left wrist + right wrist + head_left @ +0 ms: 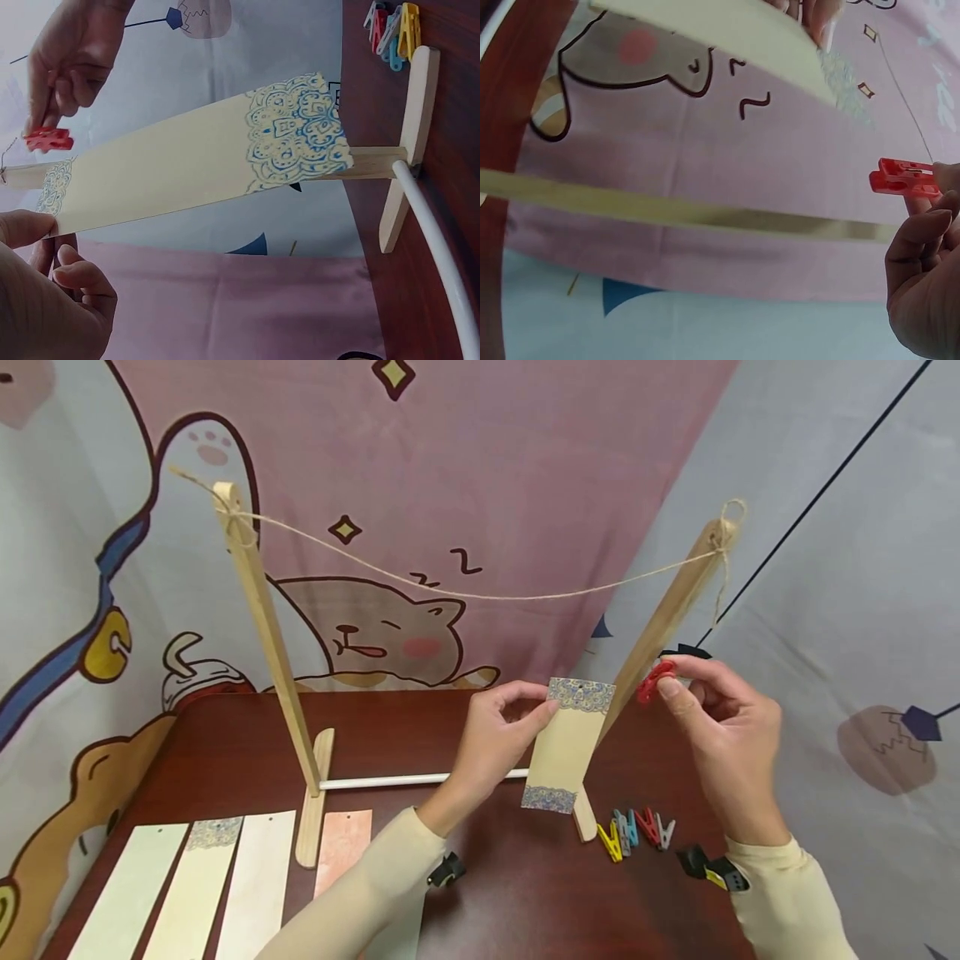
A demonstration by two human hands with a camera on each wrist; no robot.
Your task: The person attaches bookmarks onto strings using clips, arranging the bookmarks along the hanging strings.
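Note:
My left hand [498, 727] pinches a cream paper bookmark [568, 747] near its upper left edge, between thumb and fingers. Blue lace patterns band both ends of the bookmark, and a small hole shows at its top. To the right, my right hand [731, 727] holds a red clothespin [656, 682] between thumb and forefinger, raised to about the height of the bookmark's top. In the right wrist view the red clothespin [904, 178] points toward the bookmark, apart from it. Above both hands a twine line [517, 598] sags between two wooden posts.
The left post [270, 652] and right post [667, 618] stand on wooden feet joined by a white rod [390, 782]. Several clothespins [633, 831] lie at the right of the dark red table [517, 893]. More bookmarks [255, 885] lie in a row at the left.

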